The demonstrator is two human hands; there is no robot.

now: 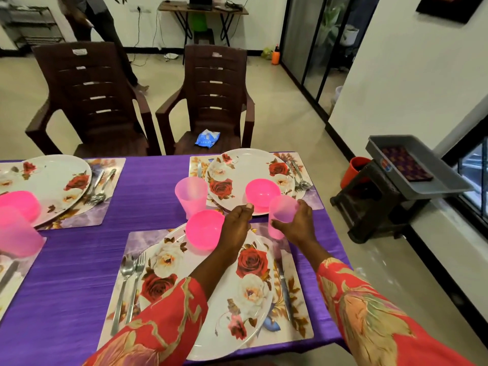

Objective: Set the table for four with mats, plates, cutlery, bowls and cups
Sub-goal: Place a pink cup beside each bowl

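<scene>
Placing the last cup at the near setting

Above the near floral mat (298, 320), the right hand (298, 223) wraps a translucent pink plastic cup (281, 215); the left hand (236, 225) hovers loosely open, empty. Best set upright on the mat corner, clear of the far floral plate (237, 170).

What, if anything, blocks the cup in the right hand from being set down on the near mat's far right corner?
Nothing visible does. The right hand holds the pink cup just above that corner of the near mat, right of the plate. The knife lies nearer the person, clear of the spot.
</scene>
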